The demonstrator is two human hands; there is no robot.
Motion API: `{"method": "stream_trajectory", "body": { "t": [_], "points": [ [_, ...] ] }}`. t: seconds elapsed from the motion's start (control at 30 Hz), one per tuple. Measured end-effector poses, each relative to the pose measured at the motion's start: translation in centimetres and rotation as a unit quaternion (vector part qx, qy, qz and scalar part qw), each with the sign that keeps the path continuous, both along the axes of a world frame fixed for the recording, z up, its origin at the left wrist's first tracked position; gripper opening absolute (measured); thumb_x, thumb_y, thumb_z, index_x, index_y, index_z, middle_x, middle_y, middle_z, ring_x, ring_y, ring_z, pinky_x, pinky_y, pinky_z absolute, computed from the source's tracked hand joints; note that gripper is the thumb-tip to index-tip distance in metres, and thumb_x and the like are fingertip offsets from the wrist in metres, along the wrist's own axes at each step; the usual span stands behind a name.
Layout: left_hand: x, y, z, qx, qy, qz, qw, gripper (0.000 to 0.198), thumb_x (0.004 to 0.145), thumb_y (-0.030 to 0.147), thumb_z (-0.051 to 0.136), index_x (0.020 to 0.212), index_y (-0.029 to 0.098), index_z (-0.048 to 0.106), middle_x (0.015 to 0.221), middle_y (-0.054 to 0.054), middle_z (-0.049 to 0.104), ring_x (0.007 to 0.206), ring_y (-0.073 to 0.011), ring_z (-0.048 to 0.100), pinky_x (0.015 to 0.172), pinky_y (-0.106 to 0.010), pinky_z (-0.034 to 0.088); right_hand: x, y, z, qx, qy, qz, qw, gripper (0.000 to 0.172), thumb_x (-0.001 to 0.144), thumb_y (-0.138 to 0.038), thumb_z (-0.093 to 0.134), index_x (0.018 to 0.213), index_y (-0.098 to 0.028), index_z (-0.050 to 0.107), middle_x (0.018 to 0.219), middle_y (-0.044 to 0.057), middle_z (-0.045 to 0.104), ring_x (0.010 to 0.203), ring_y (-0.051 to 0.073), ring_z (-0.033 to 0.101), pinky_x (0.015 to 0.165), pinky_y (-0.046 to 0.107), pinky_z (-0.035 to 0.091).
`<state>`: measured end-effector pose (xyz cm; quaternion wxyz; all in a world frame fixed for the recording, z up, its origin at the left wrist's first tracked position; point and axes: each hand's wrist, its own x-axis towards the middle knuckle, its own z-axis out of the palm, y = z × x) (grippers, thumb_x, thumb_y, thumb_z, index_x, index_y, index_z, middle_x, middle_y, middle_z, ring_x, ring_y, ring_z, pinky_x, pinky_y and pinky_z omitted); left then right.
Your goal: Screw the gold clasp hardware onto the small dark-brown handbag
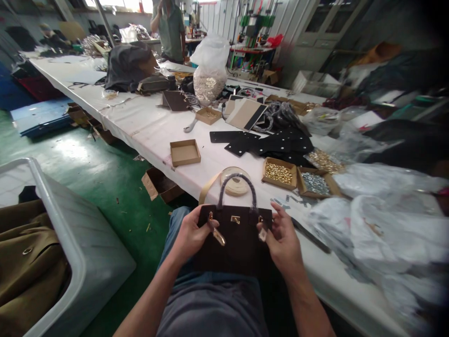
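A dark brown handbag rests upright on my lap, its wrapped handle standing up and a small gold clasp at the front centre. My left hand grips the bag's upper left side, thumb on a short strap with a gold metal tip. At the upper right side, my right hand pinches the other strap's metal tip between thumb and fingers. The fingers behind the bag are partly hidden. Just beyond the handle lies a roll of cream tape on the table.
The long white-covered table carries a box of gold studs, a box of silver pieces, a shallow cardboard box and black panels. Plastic bags heap at right. A white bin stands left. A person stands behind.
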<state>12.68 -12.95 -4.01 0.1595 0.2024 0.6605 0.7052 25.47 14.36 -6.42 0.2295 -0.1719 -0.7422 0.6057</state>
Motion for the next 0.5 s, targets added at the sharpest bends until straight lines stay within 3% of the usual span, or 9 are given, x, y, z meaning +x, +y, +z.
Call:
{"method": "stream_trajectory", "body": {
  "t": [0.13,0.23,0.37,0.5],
  "points": [
    [-0.2,0.2,-0.7,0.019,-0.016,-0.015,1.000,0.028,0.111,0.042,0.084,0.124,0.017,0.078,0.106,-0.005,0.074,0.100,-0.0226,0.068,0.088,-0.031,0.053,0.2,-0.4,0.3,-0.075,-0.046,-0.007,0.996,0.077,0.103,-0.065,0.091,0.165,-0.028,0.065,0.150,0.012,0.076,0.134,0.034,0.075,0.116,0.044,0.065],
    [0.2,0.4,-1.1,0.035,-0.030,-0.015,0.999,0.035,0.112,0.042,0.084,0.137,0.020,0.077,0.122,-0.008,0.078,0.114,-0.0270,0.073,0.099,-0.034,0.057,0.2,-0.4,0.1,-0.115,-0.052,-0.021,0.992,0.081,0.097,-0.067,0.096,0.162,-0.026,0.069,0.152,0.012,0.076,0.142,0.038,0.072,0.127,0.052,0.059],
    [0.9,0.4,-1.4,0.037,-0.013,0.038,0.999,0.047,0.109,0.035,0.086,0.152,0.023,0.070,0.141,-0.008,0.076,0.131,-0.0285,0.071,0.115,-0.037,0.055,0.2,-0.4,-0.4,-0.128,-0.062,-0.014,0.990,0.083,0.095,-0.067,0.098,0.160,-0.024,0.071,0.149,0.013,0.077,0.135,0.038,0.075,0.122,0.054,0.064],
    [1.3,0.1,-1.6,0.056,-0.027,0.025,0.998,0.038,0.110,0.033,0.084,0.146,0.022,0.074,0.131,-0.008,0.078,0.121,-0.0270,0.075,0.106,-0.034,0.060,0.3,-0.3,-0.7,-0.101,-0.067,-0.020,0.992,0.079,0.095,-0.067,0.098,0.157,-0.025,0.073,0.144,0.011,0.079,0.129,0.036,0.076,0.118,0.050,0.065]
  ]
}}
